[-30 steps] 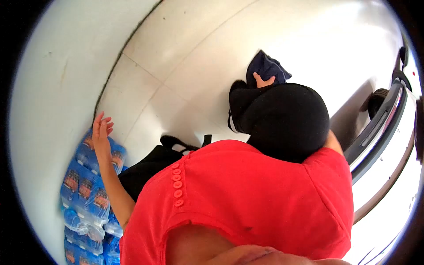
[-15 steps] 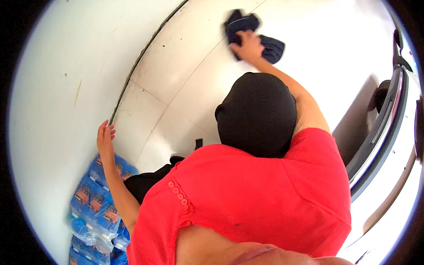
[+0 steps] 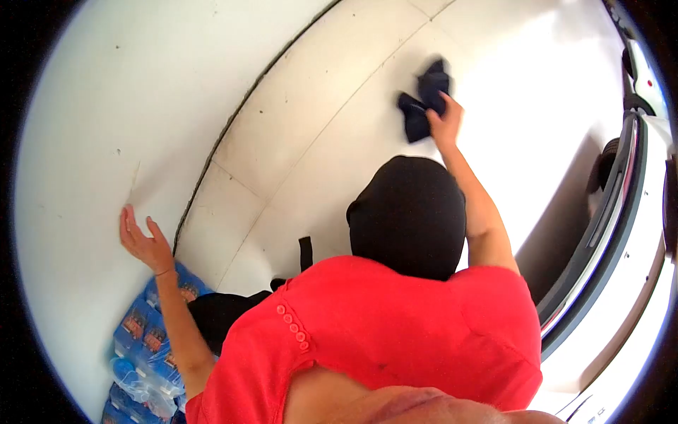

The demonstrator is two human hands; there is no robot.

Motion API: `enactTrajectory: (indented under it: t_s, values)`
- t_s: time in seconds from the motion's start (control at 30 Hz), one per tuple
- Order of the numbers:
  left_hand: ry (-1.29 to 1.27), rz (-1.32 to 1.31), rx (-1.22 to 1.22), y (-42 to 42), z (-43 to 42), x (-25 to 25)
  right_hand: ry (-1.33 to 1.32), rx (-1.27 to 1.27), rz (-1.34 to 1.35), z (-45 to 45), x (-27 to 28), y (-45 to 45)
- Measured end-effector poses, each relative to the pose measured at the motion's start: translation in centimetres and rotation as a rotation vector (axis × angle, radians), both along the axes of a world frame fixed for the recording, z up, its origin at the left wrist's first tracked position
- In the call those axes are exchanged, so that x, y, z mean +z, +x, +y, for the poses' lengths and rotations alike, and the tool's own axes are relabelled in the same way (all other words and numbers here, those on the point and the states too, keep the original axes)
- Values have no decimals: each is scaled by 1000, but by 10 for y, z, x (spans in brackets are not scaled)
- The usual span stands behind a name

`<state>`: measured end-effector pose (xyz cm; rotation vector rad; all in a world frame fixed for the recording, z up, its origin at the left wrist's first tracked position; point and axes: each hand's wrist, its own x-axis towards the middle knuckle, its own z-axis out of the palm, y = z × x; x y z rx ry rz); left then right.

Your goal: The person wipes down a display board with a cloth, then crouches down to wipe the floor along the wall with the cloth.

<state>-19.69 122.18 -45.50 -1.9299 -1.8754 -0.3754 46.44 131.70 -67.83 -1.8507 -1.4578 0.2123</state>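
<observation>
My right hand grips a bunched dark navy cloth over the pale tiled floor. The thumb and fingers close on the cloth's near right side, and motion blurs its edges. Whether the cloth touches the floor I cannot tell. My left hand holds nothing; its fingers are apart and it is beside the white wall. Contact between that hand and the wall is not clear. Between my arms is my bent knee in black fabric.
Blue plastic-wrapped packs are stacked by the wall below my left hand. To the right stands a white vehicle-like body with a dark and chrome lower edge, shadow beneath it. A dark seam marks where wall and floor meet.
My right hand has drawn the cloth closer to me and to the right, and the cloth has folded up. My left hand has shifted left and down along the wall, fingers spreading.
</observation>
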Motion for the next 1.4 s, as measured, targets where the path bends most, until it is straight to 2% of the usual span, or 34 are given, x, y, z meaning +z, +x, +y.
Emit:
enactTrajectory:
  t_s: [0.07, 0.13, 0.17, 0.2, 0.23, 0.27, 0.33, 0.47, 0.5, 0.53, 0.6, 0.7, 0.77, 0.83, 0.9, 1.0, 1.1, 1.17, 1.23, 1.33, 1.4]
  values:
    - [30, 56, 32, 8, 24, 30, -115, -227, -164, -51, -1, 63]
    - [230, 197, -200, 15, 52, 59, -235, -390, -278, -128, -15, 114]
    - [256, 269, -177, 15, 61, 72, -358, -447, -340, -174, -29, 139]
    - [282, 342, -150, 14, 70, 85, -462, -453, -309, -221, -41, 161]
    - [348, 349, -254, 12, 84, 101, -661, -634, -203, -253, -44, 168]
    - [361, 451, -162, 4, 88, 110, -802, -786, -159, -275, -38, 165]
    - [441, 603, -157, -10, 101, 134, -1017, -1123, -27, -260, 6, 124]
    - [389, 682, -197, -29, 106, 151, -1051, -1207, 66, -246, -24, 163]
    - [400, 738, -179, -31, 106, 150, -1094, -1140, -2, -240, -39, 188]
    - [401, 771, -169, -36, 106, 148, -1100, -1071, -6, -209, -22, 186]
    - [419, 844, -147, -44, 105, 146, -983, -907, -159, -171, -68, 240]
    - [425, 894, -169, -51, 107, 148, -753, -625, -347, -50, -77, 247]
    - [417, 905, -187, -54, 106, 148, -748, -457, -437, 45, -80, 236]
    - [439, 945, -183, -55, 104, 148, -646, -241, -474, 138, -108, 227]
    - [419, 948, -213, -53, 104, 152, -580, -75, -482, 217, -90, 151]
    - [409, 958, -273, -60, 105, 158, -544, 5, -438, 285, -73, 13]
    - [389, 961, -302, -66, 102, 162, -245, 388, -551, 280, -65, -122]
    - [367, 953, -303, -67, 100, 162, -223, 566, -480, 239, -57, -209]
    - [366, 926, -250, -59, 99, 158, -321, 779, -410, 182, -39, -277]
    - [347, 866, -251, -53, 102, 157, -416, 1213, -400, 118, -12, -322]
    - [360, 877, -232, -60, 98, 155, -434, 1397, -194, 118, -11, -318]
